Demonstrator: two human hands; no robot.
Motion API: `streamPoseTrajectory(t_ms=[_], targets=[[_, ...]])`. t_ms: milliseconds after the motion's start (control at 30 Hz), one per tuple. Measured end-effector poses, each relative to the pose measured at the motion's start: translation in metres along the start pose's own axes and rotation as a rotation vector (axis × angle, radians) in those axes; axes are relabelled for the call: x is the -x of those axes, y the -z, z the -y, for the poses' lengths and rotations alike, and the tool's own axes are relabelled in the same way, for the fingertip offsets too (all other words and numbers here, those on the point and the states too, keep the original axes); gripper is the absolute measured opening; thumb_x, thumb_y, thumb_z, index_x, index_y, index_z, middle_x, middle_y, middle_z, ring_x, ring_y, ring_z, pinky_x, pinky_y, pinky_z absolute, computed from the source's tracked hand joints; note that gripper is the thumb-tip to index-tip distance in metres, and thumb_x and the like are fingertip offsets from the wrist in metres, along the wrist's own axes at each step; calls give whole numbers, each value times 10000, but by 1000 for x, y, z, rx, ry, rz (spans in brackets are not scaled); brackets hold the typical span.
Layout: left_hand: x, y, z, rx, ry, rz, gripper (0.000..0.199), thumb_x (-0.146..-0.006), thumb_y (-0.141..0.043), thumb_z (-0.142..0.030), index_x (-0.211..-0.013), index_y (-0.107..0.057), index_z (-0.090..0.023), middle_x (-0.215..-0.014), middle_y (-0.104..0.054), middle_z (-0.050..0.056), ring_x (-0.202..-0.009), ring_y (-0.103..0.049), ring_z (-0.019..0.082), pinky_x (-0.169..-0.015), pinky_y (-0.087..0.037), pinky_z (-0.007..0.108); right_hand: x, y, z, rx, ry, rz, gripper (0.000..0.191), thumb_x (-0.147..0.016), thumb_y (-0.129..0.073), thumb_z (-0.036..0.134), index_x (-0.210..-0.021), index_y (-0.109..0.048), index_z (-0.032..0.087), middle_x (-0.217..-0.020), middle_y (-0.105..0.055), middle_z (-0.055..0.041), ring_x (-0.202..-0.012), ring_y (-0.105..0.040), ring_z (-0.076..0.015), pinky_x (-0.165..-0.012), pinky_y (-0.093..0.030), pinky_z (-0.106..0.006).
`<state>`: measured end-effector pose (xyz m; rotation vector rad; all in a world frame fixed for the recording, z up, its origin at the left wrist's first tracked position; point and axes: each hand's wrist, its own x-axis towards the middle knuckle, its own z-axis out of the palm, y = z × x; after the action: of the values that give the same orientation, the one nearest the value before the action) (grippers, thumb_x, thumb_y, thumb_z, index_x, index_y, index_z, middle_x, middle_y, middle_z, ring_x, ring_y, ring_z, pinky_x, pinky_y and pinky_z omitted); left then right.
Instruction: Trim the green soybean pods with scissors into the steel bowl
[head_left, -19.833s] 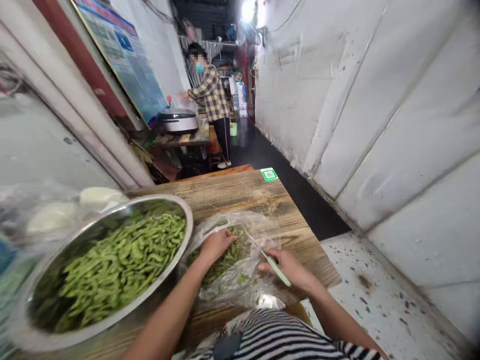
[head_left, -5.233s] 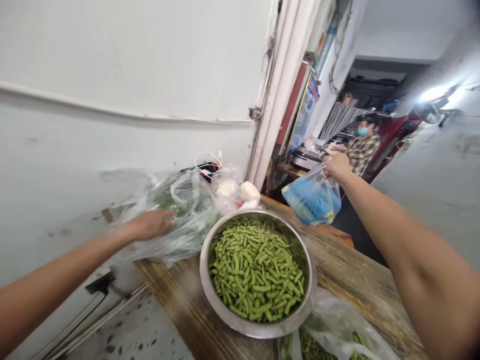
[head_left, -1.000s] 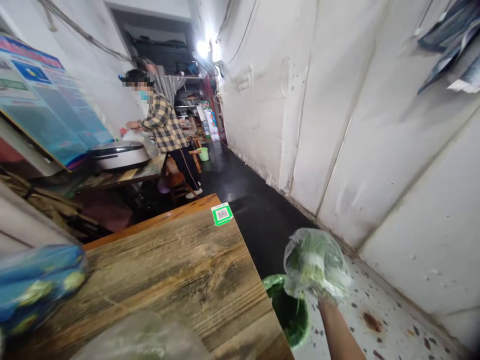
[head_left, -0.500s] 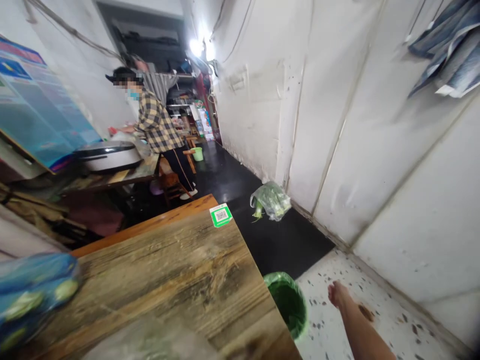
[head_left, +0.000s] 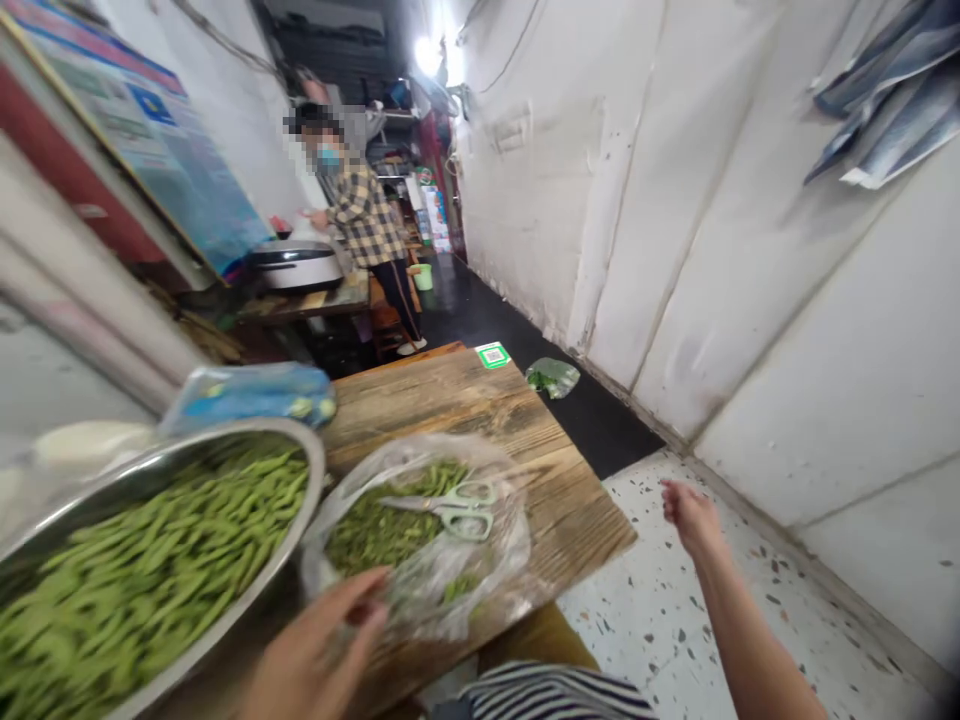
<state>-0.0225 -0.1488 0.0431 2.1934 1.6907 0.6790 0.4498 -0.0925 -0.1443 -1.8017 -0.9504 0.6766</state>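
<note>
My left hand (head_left: 322,645) is at the front of the table, thumb and forefinger apart and half curled, slightly blurred. Its fingertips are by the near edge of a clear plastic bag (head_left: 514,535), spread open with green trimmings (head_left: 382,535) inside. Scissors with pale green handles (head_left: 469,512) lie on top of them. To the left of this hand stands a large metal basin (head_left: 315,460), full of green soybean pods (head_left: 172,550). My right hand (head_left: 691,515) is held out over the speckled floor, fingers curled in, with nothing seen in them.
A blue plastic bag (head_left: 255,395) lies behind the basin on the wooden table (head_left: 555,450). A bag of greens (head_left: 553,378) sits on the dark floor by the white wall. Farther back, a person in a checked shirt (head_left: 367,215) stands at another table with a cooker (head_left: 296,265).
My view has shifted, bringing the basin and the trimmings bag with the scissors into sight. My left hand has come in at the bottom. The green-lined bin is no longer visible.
</note>
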Motion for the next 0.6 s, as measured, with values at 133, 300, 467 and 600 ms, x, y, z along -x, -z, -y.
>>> streamPoseTrajectory(t_ms=[133,300,467,600], targets=[[21,-32,4,144,21,82,276,-813,-541,-427,-954,-760,-335,-939,-761,29,-836,-712,229,-804,-583,333,15,-31,98,-223,140,63,508,-773,-568,590,-971,-628,125,-704,-578,-39,-513,-464,-120,-464,-393,-245],[34,-50,13,220,109,-16,263,-847,-538,-353,-928,-760,-238,-918,-761,46,-828,-707,189,-759,-563,264,64,-92,192,110,643,679,317,-881,-549,429,-949,-710,166,-901,-709,-82,-784,-638,-185,-737,-498,-281],[27,-53,16,265,164,-74,237,-849,-544,-311,-916,-756,-228,-908,-760,39,-824,-703,187,-762,-552,262,83,-153,215,793,883,818,385,-838,-598,176,-1220,-624,140,-1152,-662,-148,-1058,-617,-264,-894,-459,-324],[-14,-51,25,200,100,-110,258,-849,-515,-243,-950,-749,-205,-973,-750,66,-901,-687,208,-871,-523,317,80,-174,219,1006,944,830,565,-804,-578,119,-1363,-500,102,-1151,-655,-191,-1065,-618,-300,-881,-459,-347]])
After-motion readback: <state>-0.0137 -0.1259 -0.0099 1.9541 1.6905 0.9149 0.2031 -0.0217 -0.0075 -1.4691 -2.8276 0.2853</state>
